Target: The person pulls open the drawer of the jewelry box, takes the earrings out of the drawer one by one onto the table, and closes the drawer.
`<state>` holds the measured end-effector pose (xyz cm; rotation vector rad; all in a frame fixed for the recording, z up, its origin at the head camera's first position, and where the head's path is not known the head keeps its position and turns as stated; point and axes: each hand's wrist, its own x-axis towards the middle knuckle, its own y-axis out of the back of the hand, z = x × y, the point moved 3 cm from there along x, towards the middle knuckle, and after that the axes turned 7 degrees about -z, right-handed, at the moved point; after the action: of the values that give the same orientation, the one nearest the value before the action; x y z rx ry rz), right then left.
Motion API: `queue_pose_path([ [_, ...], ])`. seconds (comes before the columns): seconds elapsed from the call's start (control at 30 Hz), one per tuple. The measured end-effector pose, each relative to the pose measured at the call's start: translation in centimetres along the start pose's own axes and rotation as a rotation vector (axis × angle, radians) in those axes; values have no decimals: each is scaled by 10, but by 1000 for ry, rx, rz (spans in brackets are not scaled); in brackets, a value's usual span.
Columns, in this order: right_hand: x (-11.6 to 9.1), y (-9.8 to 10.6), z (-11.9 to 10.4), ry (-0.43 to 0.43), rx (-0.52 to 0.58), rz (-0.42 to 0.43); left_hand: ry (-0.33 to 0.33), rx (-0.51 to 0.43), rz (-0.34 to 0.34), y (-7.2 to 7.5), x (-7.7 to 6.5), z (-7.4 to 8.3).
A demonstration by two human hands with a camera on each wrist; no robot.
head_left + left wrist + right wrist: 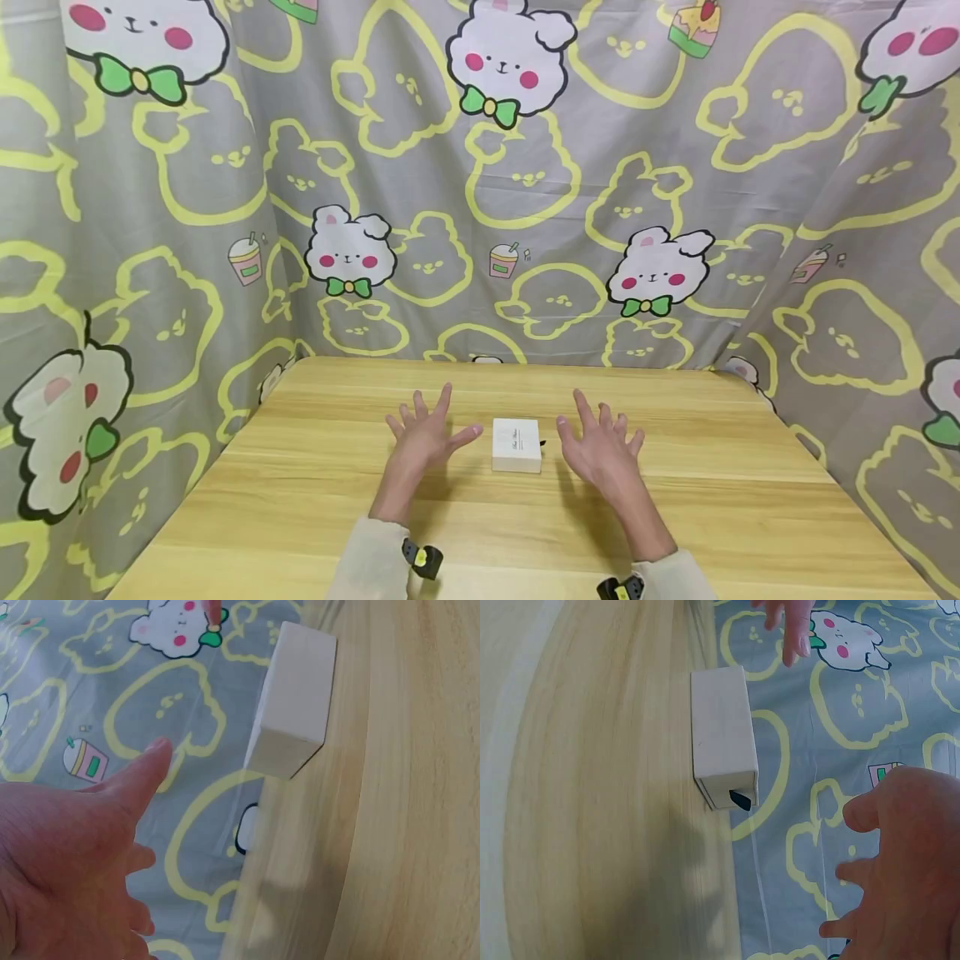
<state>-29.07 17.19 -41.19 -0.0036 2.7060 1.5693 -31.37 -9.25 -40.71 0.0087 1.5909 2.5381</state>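
Observation:
A small white box [516,445] with dark lettering on its lid lies on the wooden table between my two hands. From its right side sticks a short black pull tab [740,799]. My left hand [427,437] hovers to the left of the box, fingers spread and thumb pointing at it, holding nothing. On the other side, my right hand [600,446] is likewise spread above the table, apart from the box and holding nothing. In the left wrist view the box [296,694] shows its plain side wall.
The wooden table [300,500] reaches back to a grey curtain [420,183] printed with white bunnies and yellow outlines. The curtain also hangs along the left and right sides. Each wrist wears a black strap, the left strap [423,558] below a pale sleeve.

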Motion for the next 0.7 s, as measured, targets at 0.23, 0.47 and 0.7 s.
queue_pose_path([
  [0.23,4,-6,-2,17,2,10,-27,3,11,-2,0,6],
  [0.47,8,-19,-9,80,51,25,-50,-13,11,-8,-2,18],
  [0.7,6,-29,-14,113,133,-13,-119,-52,-7,-23,1,32],
])
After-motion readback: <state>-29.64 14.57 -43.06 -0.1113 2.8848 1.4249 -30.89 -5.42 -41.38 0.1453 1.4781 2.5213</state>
